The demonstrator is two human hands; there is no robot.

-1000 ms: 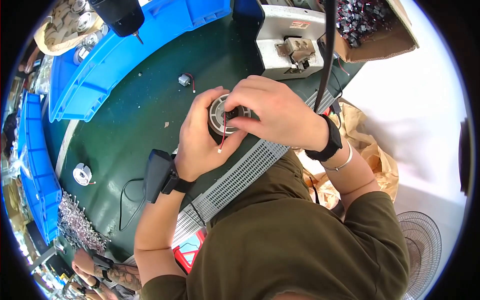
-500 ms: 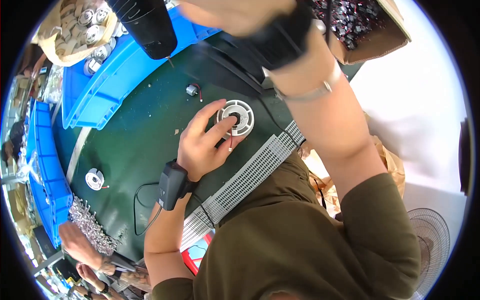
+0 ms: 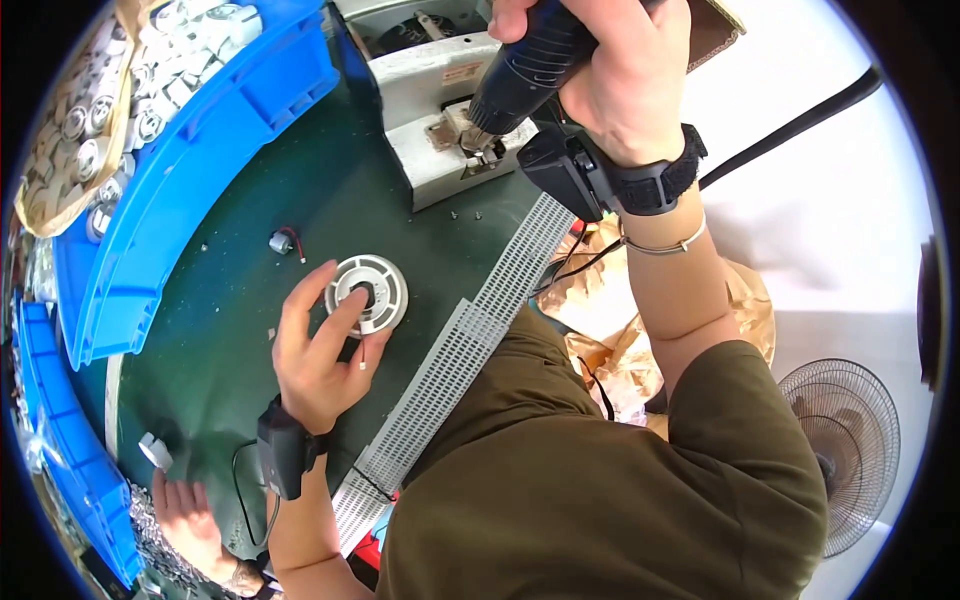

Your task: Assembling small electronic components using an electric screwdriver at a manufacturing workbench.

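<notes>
Wrapped in the right hand (image 3: pixel 630 95), the black driver (image 3: pixel 525 70) had moved to the metal machine (image 3: pixel 425 155) since the earlier frame. On the worktop (image 3: pixel 235 345), the left hand (image 3: pixel 320 370) clasped the white housing (image 3: pixel 391 291) with spread fingers, one on its black centre (image 3: pixel 368 291); easing off could have let that part slip.

Round white slotted housing (image 3: pixel 383 300) on green table (image 3: pixel 225 350), under fingers of left hand (image 3: pixel 318 362), near long grey perforated strip (image 3: pixel 432 365) along near edge. Small silver motor with red wire (image 3: pixel 281 243) farther in, left of housing. Two tiny metal screws (image 3: pixel 454 214) between strip and boxy white metal machine (image 3: pixel 415 85) at table's far side. Black cylindrical power screwdriver (image 3: pixel 525 75) in right hand (image 3: pixel 635 80), over machine. Long blue plastic crate (image 3: pixel 215 145) along far left edge, round white parts (image 3: pixel 150 125) in it. Small white part (image 3: pixel 155 452) toward left edge, just beyond co-worker's hand (image 3: pixel 188 522).
</notes>
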